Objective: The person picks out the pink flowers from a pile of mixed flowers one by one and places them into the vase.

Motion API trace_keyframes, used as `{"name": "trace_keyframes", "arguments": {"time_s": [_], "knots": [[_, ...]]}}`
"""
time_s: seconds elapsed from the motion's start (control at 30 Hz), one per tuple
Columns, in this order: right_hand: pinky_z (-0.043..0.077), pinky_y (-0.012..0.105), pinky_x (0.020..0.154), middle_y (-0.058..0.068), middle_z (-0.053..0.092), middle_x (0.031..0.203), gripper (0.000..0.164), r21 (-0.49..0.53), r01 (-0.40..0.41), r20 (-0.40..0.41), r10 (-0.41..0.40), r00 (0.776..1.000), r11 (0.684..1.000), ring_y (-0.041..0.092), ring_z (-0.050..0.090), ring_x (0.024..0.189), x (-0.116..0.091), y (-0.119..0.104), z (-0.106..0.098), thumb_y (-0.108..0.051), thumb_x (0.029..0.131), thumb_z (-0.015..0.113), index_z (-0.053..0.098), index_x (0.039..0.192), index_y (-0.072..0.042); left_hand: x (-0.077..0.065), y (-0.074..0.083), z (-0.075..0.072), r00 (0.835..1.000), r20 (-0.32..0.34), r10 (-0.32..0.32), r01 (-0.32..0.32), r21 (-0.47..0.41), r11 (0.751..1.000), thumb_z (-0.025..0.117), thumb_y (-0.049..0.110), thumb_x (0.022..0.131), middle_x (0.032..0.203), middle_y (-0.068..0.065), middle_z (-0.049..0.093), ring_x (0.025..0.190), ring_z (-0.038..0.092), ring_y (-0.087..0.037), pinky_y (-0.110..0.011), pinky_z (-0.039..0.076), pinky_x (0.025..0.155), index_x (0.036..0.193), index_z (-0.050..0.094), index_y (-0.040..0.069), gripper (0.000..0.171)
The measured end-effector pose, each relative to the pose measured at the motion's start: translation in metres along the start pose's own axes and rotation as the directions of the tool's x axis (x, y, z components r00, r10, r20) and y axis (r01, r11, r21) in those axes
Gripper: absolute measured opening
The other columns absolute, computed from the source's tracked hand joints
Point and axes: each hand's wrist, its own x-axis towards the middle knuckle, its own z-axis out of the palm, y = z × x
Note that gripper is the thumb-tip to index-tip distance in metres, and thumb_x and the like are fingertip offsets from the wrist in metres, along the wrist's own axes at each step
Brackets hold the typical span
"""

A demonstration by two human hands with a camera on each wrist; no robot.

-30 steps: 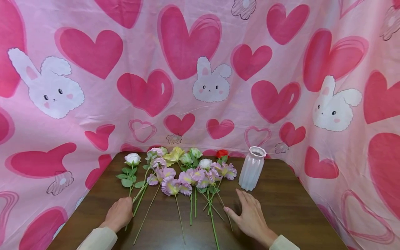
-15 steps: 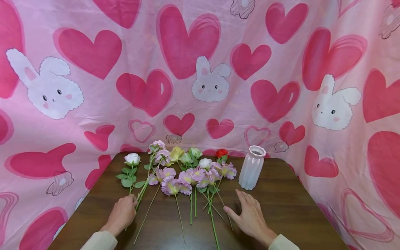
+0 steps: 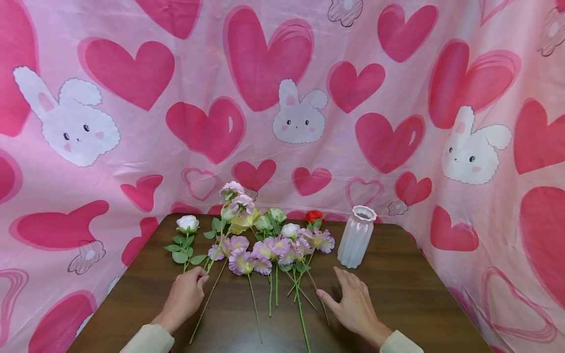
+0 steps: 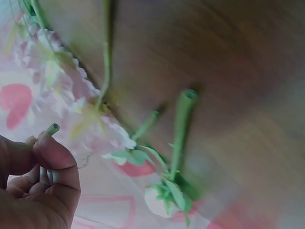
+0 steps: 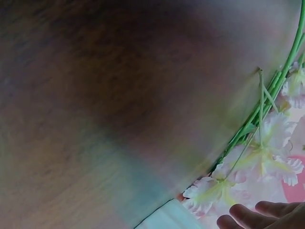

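Note:
My left hand (image 3: 185, 296) pinches the stem of a pale pink flower (image 3: 242, 203), its several ruffled blooms raised over the others. In the left wrist view a cut stem end (image 4: 55, 128) pokes out between thumb and fingers. A white rose (image 3: 187, 224) with green leaves lies left of that hand. My right hand (image 3: 355, 305) rests on the table, fingers spread, near the thin stem of a lilac iris (image 3: 321, 241). In the right wrist view its fingers (image 5: 245, 217) are loosely extended. Just beyond it stands a white fluted vase (image 3: 355, 240), upright, nothing in it.
Several more lilac irises (image 3: 243, 262) lie across the middle of the brown table (image 3: 406, 294), stems towards me. Behind them are a yellow flower (image 3: 240, 224), pale green roses (image 3: 264, 223), another white rose (image 3: 290, 231) and a red rose (image 3: 314, 215). A pink heart-print cloth (image 3: 198, 59) hangs behind.
My left hand has moved right and away from me, lifting the pale pink flower so its blooms rise above the rest. The right hand and the vase have stayed put.

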Motion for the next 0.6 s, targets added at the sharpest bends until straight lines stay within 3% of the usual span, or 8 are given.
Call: {"name": "trace_keyframes", "arguments": {"time_s": [0.13,0.33,0.6], "knots": [[0.032,0.067,0.108,0.021,0.056,0.144,0.086,0.013,-0.009,0.003,0.009,1.0,1.0,0.042,0.049,0.134,0.001,0.0,-0.001,-0.066,0.09,0.066,0.052,0.147,-0.003,0.0,0.011,0.004,0.999,-0.026,0.04,-0.04,-0.026,0.999,0.069,-0.001,0.093,0.073,-0.001,0.063,0.067,0.056,-0.018,-0.04,0.047,0.065,0.082,0.065,0.008,0.015],[0.032,0.067,0.108,0.021,0.056,0.145,0.087,0.03,-0.014,0.003,0.014,1.0,0.999,0.043,0.049,0.134,0.0,-0.002,-0.002,-0.068,0.09,0.065,0.052,0.146,-0.003,0.001,0.026,0.01,0.999,-0.015,0.042,-0.043,-0.081,0.996,0.07,0.0,0.093,0.067,0.003,0.056,0.063,0.049,-0.013,-0.032,0.042,0.06,0.082,0.066,0.009,0.015],[0.032,0.067,0.108,0.022,0.057,0.143,0.084,0.055,-0.005,-0.027,0.007,1.0,0.998,0.043,0.05,0.133,-0.002,-0.005,-0.002,-0.065,0.09,0.067,0.054,0.145,-0.003,0.0,0.046,0.02,0.995,-0.046,0.087,-0.093,-0.14,0.986,0.073,-0.001,0.091,0.067,0.004,0.057,0.062,0.047,-0.01,-0.028,0.041,0.059,0.079,0.064,0.012,0.02]]}}
